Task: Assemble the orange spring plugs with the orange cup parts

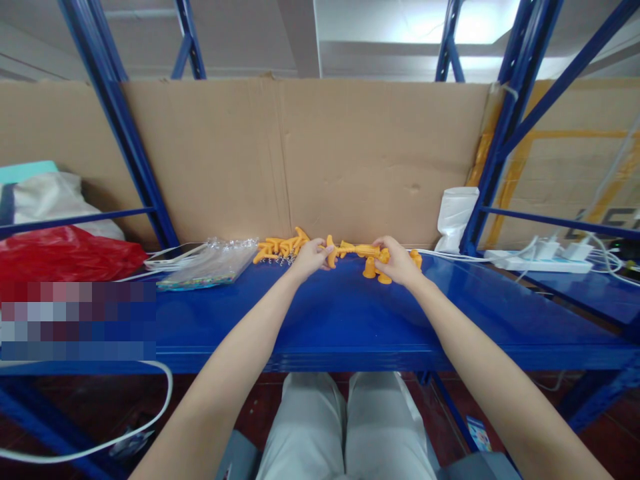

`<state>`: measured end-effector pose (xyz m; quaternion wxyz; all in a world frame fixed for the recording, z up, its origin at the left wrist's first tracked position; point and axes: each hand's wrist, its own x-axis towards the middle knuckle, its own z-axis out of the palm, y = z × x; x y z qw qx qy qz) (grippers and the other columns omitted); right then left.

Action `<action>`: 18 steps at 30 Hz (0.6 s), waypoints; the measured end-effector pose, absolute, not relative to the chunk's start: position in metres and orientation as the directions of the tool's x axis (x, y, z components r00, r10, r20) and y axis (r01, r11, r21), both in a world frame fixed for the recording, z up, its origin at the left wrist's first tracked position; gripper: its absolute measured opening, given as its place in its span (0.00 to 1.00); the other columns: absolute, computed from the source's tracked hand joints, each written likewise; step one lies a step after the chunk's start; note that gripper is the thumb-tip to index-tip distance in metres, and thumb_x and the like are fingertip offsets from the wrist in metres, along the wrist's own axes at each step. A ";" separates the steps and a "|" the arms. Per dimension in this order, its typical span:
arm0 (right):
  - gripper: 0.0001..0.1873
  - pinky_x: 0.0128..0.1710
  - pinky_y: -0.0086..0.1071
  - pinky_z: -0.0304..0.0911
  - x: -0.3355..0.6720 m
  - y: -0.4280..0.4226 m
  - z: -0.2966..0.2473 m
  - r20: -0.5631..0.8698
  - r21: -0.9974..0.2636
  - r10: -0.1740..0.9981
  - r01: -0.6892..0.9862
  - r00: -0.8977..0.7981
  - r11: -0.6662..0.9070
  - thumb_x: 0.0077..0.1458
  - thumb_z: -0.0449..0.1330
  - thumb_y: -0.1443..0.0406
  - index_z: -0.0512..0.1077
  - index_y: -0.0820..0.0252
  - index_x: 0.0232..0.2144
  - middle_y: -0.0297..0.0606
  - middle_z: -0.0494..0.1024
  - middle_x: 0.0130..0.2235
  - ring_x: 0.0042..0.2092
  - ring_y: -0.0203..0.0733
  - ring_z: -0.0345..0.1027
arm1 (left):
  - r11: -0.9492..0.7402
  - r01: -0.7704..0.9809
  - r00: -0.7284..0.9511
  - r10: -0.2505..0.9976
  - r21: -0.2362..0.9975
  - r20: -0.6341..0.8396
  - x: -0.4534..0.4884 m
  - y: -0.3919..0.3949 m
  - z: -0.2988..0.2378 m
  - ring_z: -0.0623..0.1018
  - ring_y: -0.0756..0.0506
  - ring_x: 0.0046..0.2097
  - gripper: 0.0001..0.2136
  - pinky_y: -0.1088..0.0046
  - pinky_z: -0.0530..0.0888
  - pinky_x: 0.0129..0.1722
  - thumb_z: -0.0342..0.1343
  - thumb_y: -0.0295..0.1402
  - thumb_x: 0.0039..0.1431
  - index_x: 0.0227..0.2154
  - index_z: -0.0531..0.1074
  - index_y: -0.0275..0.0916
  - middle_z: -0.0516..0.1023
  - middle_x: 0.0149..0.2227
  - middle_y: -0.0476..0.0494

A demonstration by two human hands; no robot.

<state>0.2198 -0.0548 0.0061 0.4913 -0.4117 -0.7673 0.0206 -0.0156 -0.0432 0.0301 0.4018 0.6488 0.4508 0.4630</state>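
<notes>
My left hand (311, 259) pinches an orange T-shaped handle (331, 252) above the blue shelf, its crossbar pointing upward. Left of that hand, a pile of orange corkscrews (280, 248) lies with T-shaped handles and small metal spirals showing. My right hand (399, 261) is curled with its fingertips closed at an orange bell-shaped piece (384, 256); its fingers partly hide this piece. More bell-shaped orange pieces (369, 268) stand around and below those fingers. Between the two hands lie long orange parts (363, 249) close to the cardboard.
The blue metal shelf (345, 313) has a cardboard wall (350, 153) behind it. Clear plastic bags (213, 261) lie left, near a red bag (65, 253). At the right are a white pouch (456, 217), cables and a power strip (545, 262) beyond the blue upright.
</notes>
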 end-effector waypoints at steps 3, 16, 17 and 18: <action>0.15 0.50 0.44 0.64 0.223 -0.051 0.004 0.760 -0.360 0.618 0.661 -0.202 0.659 0.42 0.57 0.72 0.66 0.53 0.35 0.40 0.73 0.41 0.46 0.49 0.69 | -0.264 0.205 0.174 0.958 0.943 0.230 -0.016 -0.041 0.030 0.80 0.48 0.24 0.06 0.71 0.79 0.30 0.58 0.30 0.63 0.31 0.67 0.36 0.79 0.23 0.47; 0.19 0.49 0.45 0.66 0.237 -0.036 -0.003 0.836 -0.342 0.548 0.789 0.008 0.511 0.42 0.56 0.70 0.65 0.54 0.40 0.43 0.74 0.44 0.48 0.51 0.69 | -0.200 0.160 0.002 0.979 0.967 0.202 -0.013 -0.051 0.040 0.77 0.52 0.21 0.05 0.71 0.80 0.32 0.51 0.25 0.67 0.33 0.66 0.35 0.76 0.20 0.50; 0.18 0.49 0.45 0.66 0.238 -0.036 -0.003 0.828 -0.365 0.560 0.789 0.032 0.494 0.42 0.57 0.69 0.65 0.54 0.39 0.43 0.75 0.44 0.48 0.51 0.69 | -0.197 0.159 -0.012 0.979 0.967 0.202 -0.013 -0.051 0.040 0.77 0.51 0.21 0.04 0.70 0.80 0.33 0.51 0.25 0.67 0.34 0.66 0.35 0.76 0.19 0.50; 0.17 0.49 0.45 0.66 0.238 -0.037 -0.002 0.817 -0.392 0.574 0.785 0.057 0.479 0.43 0.57 0.68 0.65 0.55 0.39 0.44 0.75 0.44 0.47 0.51 0.69 | -0.195 0.157 -0.023 0.979 0.968 0.201 -0.013 -0.050 0.040 0.77 0.51 0.21 0.04 0.69 0.80 0.33 0.51 0.25 0.67 0.34 0.67 0.35 0.76 0.19 0.50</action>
